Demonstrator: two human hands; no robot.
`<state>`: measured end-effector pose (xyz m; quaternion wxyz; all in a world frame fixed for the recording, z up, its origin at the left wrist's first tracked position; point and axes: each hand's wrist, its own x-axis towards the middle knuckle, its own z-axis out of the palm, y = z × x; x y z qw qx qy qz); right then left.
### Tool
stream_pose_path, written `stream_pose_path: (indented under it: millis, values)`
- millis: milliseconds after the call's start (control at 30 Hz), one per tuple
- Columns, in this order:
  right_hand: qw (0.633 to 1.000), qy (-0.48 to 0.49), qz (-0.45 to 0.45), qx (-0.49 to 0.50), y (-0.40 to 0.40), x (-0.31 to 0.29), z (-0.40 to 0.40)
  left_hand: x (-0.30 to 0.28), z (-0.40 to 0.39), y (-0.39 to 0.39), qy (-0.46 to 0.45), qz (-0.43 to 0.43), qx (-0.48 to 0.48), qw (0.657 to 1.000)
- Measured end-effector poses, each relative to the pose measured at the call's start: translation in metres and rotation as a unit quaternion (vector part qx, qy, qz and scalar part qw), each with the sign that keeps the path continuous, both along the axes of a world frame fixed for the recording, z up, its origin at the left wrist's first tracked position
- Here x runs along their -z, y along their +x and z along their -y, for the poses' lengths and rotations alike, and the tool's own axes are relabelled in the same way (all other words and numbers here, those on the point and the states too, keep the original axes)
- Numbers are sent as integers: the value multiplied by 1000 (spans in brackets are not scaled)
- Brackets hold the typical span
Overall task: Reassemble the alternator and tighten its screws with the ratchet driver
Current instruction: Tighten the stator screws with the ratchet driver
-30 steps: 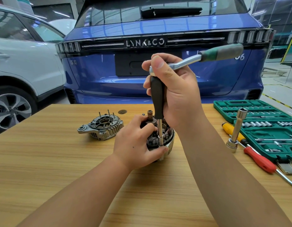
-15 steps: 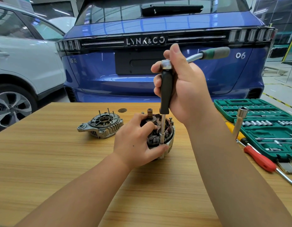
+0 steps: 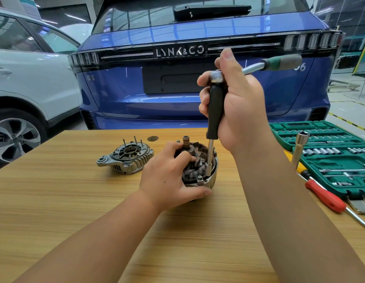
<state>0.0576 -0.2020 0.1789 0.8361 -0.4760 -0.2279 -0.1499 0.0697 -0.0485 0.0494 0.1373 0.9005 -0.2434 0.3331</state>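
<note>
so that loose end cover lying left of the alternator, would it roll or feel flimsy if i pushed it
The end cover probably won't roll: it lies flat on the table, with a mounting ear sticking out at the side. It looks like ribbed cast metal, so likely stiff and fairly heavy for its size. The thin pins standing up from it could bend if knocked.

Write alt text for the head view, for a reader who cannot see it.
At a wooden table, a right hand grips an upright ratchet driver, its socket down on the alternator that the left hand holds. A loose housing lies left, a green tool case right, a blue car behind.
</note>
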Motion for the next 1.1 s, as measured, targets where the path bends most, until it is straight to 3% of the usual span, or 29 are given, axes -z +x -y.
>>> stream_pose_path:
  millis: [600,1100]
  values:
    - [998,-16,-19,61,5,2,1,-8,-4,-5,11,-66,14,998]
    - [999,-9,-11,33,1,2,-5,-3,0,-5,-46,-63,19,997]
